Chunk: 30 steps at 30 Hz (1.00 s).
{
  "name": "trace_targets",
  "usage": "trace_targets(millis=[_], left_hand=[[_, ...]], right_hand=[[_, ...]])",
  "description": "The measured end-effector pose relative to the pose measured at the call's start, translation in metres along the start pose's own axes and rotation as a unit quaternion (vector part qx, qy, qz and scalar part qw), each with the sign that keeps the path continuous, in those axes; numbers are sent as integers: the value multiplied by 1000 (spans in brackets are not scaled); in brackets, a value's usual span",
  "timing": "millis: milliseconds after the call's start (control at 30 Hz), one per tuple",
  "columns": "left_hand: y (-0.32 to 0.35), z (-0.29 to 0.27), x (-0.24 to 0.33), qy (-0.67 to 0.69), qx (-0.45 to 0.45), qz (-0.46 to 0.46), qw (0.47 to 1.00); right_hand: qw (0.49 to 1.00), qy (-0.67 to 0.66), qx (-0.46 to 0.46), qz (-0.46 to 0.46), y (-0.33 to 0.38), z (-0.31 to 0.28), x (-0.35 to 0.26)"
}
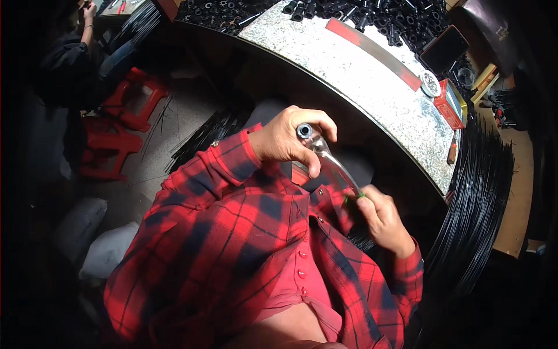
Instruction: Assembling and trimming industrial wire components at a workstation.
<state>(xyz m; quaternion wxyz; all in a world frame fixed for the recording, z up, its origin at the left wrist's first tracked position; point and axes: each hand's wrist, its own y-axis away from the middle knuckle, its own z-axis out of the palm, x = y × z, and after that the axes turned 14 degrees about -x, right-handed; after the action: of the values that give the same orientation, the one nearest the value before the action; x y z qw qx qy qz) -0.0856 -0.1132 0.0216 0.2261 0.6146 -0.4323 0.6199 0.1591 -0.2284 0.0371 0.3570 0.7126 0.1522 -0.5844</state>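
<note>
The fingers (pixel 322 118) of my left hand (pixel 282 138) bend into a wide C, thumb tip and fingertips well apart, with the head of a shiny metal tool (pixel 337 166) inside the curve. A round metal piece with a dark hole (pixel 304 131) shows at that head, near the base of my forefinger, its opening facing up; I can't tell how firmly this hand holds it. My right hand (pixel 383 224) is closed around the tool's other end, where a bit of green (pixel 361 195) shows beside my thumb. The tool slants down from my left hand to my right, in front of my chest, off the table and close to my red plaid shirt (pixel 238 227).

Beyond my hands is the near edge of the speckled pale table (pixel 331 61). On it lies a long flat strip (pixel 375 54), red at both ends. Behind that is a heap of black parts (pixel 372 13), with a dark phone (pixel 444 49) beside it. To the right are a round dish of small bits (pixel 429 84), a red box (pixel 449 106) and a tool with an orange-brown handle (pixel 452 152), then a thick bundle of thin black rods (pixel 474 198).

Off to my left stand red stools (pixel 131 104), and farther back, a person in dark clothes (pixel 67 67).
</note>
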Motion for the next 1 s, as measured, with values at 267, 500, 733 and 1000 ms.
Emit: trace_targets(millis=[267,500,733,1000], left_hand=[[-4,3,-17,-52,-45,66,995],[-7,3,-11,-25,-11,19,999],[-7,4,-14,-26,-54,3,998],[-9,4,-14,-42,-30,9,999]], right_hand=[[997,60,-37,37,-4,7,-11],[847,486,197,-89,-19,-1,8],[991,72,-87,67,-12,-8,-4],[936,339,62,-74,-19,0,-1]])
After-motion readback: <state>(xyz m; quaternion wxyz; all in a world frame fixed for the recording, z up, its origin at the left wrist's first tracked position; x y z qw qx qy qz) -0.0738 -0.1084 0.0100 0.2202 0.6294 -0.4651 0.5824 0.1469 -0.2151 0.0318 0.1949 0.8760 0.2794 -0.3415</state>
